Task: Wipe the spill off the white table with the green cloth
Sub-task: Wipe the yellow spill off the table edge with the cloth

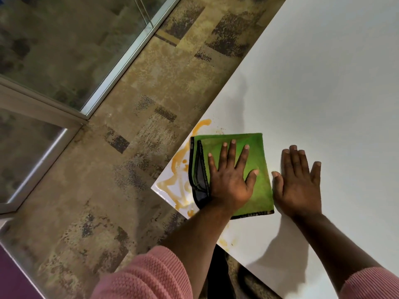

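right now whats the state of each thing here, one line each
green cloth: folded, flat on the table corner, under the left hand
spill: orange streaks, partly unwiped beside the cloth
left hand: open, palm down on the cloth
right hand: open, flat on bare table
white table: dirty only near its corner
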